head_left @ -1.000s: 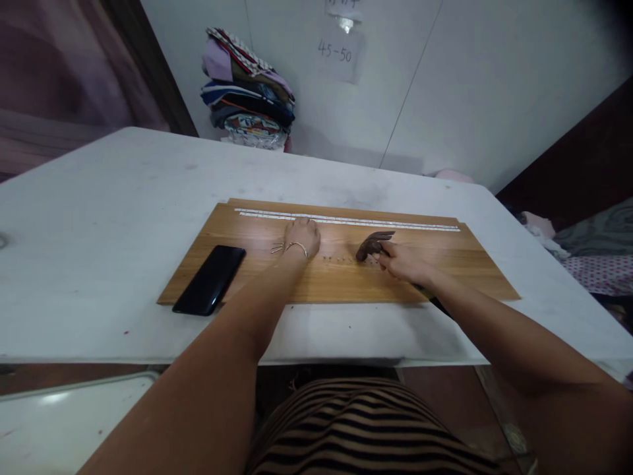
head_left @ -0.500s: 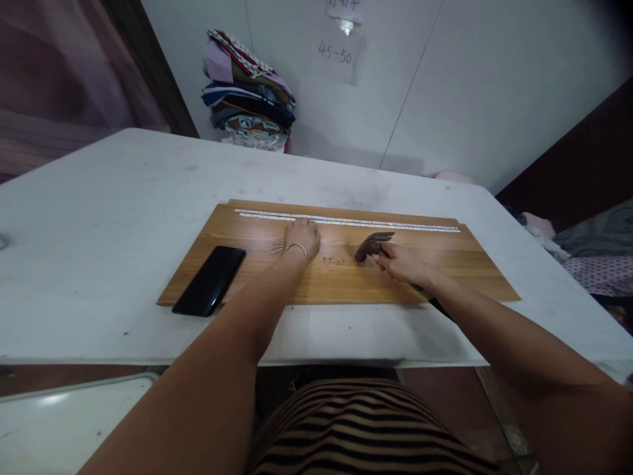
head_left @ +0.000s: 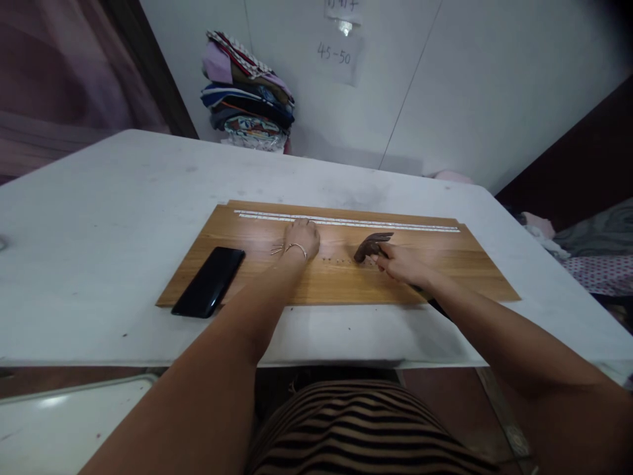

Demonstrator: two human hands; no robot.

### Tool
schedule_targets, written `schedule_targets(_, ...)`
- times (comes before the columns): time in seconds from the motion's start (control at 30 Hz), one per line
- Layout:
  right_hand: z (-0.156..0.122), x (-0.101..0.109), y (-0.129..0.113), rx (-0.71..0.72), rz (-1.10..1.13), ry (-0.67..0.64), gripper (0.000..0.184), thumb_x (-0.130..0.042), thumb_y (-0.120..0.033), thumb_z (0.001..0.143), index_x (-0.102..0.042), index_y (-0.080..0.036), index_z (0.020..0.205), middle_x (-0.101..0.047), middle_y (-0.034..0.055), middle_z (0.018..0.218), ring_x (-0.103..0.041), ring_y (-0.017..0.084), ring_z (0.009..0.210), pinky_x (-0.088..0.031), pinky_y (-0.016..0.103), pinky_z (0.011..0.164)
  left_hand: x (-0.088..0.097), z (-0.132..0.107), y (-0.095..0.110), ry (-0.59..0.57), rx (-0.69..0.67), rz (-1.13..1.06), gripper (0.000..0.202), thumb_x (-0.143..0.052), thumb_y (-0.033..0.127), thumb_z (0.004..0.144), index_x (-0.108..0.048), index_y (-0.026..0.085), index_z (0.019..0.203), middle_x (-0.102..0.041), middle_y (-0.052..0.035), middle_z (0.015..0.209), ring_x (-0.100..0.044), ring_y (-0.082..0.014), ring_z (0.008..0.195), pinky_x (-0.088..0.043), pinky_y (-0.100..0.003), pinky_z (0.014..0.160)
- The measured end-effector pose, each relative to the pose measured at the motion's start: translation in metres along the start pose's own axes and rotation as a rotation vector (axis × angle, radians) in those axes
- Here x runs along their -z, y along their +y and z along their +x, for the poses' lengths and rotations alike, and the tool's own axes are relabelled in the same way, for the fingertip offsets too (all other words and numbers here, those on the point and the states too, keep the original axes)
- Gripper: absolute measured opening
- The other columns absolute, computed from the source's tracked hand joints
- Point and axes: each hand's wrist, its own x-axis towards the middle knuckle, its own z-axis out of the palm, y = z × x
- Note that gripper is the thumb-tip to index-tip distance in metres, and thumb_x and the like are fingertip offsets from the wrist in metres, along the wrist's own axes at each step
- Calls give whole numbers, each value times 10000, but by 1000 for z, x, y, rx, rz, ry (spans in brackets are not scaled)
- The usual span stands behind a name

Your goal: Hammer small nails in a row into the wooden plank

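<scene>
A claw hammer (head_left: 366, 249) is gripped in my right hand (head_left: 401, 264), its dark head low over the board, claw pointing up and right. My left hand (head_left: 302, 237) lies palm down on the wooden board (head_left: 435, 264), fingers extended toward two white measuring strips (head_left: 346, 222). Between the hands, several small nails (head_left: 337, 260) form a row along the board; whether they are fixed in the wood is too small to tell. A few loose nails (head_left: 277, 249) lie left of my left wrist. The hammer head partly hides the right end of the row.
A black phone (head_left: 209, 282) rests across the board's left front corner. The board lies on a white-covered table (head_left: 99, 218). Folded fabrics (head_left: 250, 92) are stacked by the wall at the back, and a white stool or chair top (head_left: 64, 422) is at lower left.
</scene>
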Motion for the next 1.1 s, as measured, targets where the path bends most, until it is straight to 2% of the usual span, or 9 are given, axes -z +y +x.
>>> schedule_targets(0.23, 1, -1, -2, -9, -16, 8, 189, -544, -192, 897, -676, -160, 1029, -636, 25, 688, -536, 144, 577, -431, 253, 567, 3, -2, 1, -13, 4, -11, 352, -387, 260, 954, -684, 175, 1126, -651, -157, 1275, -530, -296, 1242, -410, -418, 1011)
schedule_targets(0.5, 1, 0, -2, -30, -80, -1, 169, -546, -238, 907, -684, -158, 961, -650, 39, 713, -567, 165, 625, -461, 280, 653, 1, 0, 0, -8, 4, -8, 358, -377, 270, 962, -687, 176, 1115, -652, -159, 1266, -536, -297, 1237, -412, -421, 1006)
schedule_targets(1.1, 2, -1, -4, -61, -76, 7, 158, -540, -235, 912, -670, -158, 959, -630, 26, 683, -550, 151, 591, -434, 261, 621, 2, -1, 0, -2, 2, 9, 351, -385, 271, 959, -686, 178, 1115, -656, -151, 1265, -537, -292, 1230, -417, -413, 999)
